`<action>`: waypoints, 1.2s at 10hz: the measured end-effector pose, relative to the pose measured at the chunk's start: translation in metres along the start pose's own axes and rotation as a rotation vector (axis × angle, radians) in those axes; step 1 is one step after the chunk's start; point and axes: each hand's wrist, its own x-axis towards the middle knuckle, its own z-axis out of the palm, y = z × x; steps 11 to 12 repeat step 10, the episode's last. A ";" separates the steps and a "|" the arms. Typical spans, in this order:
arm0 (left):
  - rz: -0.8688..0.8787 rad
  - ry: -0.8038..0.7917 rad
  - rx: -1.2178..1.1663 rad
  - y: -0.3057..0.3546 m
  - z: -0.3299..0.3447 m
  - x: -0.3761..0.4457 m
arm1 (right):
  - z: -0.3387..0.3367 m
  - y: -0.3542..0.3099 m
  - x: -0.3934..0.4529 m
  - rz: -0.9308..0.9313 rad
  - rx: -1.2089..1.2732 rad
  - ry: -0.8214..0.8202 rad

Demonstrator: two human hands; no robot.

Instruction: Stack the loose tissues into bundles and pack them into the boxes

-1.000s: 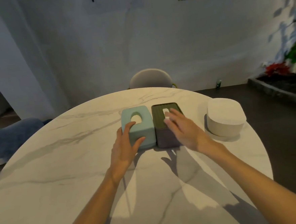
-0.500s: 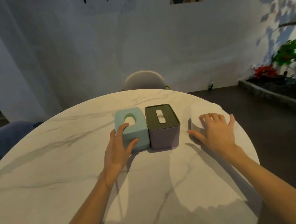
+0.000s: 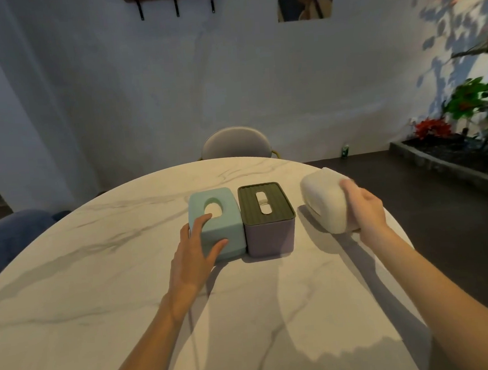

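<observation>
Two tissue boxes stand side by side on the round marble table [image 3: 100, 296]. The mint green box [image 3: 225, 229] has an oval opening on top. The purple box [image 3: 269, 235] to its right has a dark green ribbed lid with a slot. My left hand [image 3: 197, 254] rests on the near left corner of the green box, fingers spread, thumb on its front. My right hand [image 3: 364, 211] grips a thick white bundle of tissues [image 3: 323, 205] from its right side, tilted up on edge near the table's right rim.
A grey chair [image 3: 235, 143] stands behind the table's far edge. A blue seat [image 3: 9, 236] sits at the left. A planter with red and green plants [image 3: 450, 141] lies on the dark floor to the right. The table's right rim is close to the bundle.
My right hand left the purple box, reached the white stack lying flat at the right, and now holds it tipped up on edge. My left hand stayed on the green box.
</observation>
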 end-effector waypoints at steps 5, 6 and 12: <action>0.011 -0.024 0.031 -0.001 -0.012 0.001 | 0.013 0.044 -0.006 -0.202 -0.456 -0.220; 0.027 -0.031 0.010 -0.010 -0.027 0.000 | 0.032 0.047 -0.013 -0.231 -0.489 -0.203; 0.031 -0.099 0.012 -0.072 -0.098 0.006 | 0.090 0.043 -0.063 -0.336 -0.550 -0.266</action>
